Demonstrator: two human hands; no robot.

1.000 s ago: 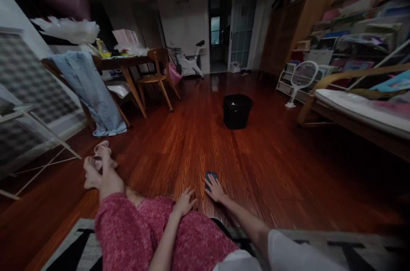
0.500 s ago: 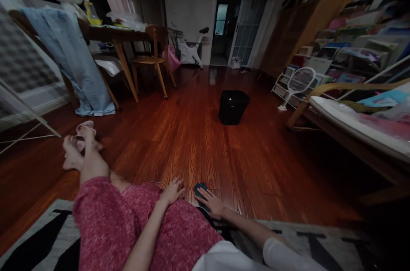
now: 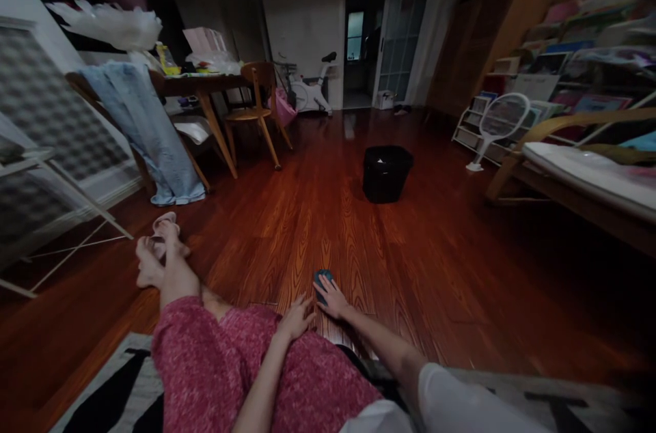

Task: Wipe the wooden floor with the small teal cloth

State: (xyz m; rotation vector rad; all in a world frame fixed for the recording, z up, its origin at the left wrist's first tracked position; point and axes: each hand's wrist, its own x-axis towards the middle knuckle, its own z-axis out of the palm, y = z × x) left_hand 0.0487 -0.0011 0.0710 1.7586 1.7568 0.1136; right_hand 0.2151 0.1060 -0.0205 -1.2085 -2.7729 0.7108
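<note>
A dark teal cloth [image 3: 323,277], small and bunched, lies on the reddish wood floor [image 3: 287,228]. My right hand [image 3: 333,298] presses down on it from above, with the fingers stretched over it; part of the cloth is hidden beneath them. Close by on the left, my left hand [image 3: 296,318] rests at the edge of the pink-red patterned clothing [image 3: 205,365] over my legs. Its fingers are apart and nothing is in them.
Farther ahead stands a black bin [image 3: 387,175]. At left are a wooden chair [image 3: 256,115], a table and light blue jeans [image 3: 148,126] draped over another chair. An electric racket [image 3: 502,117] and a cushioned wooden seat [image 3: 589,170] are at right. A patterned rug [image 3: 117,378] lies under me.
My right hand and the cloth have slid forward over the floor, away from my body. My left hand stays on my lap. The camera view has turned slightly left and up.
</note>
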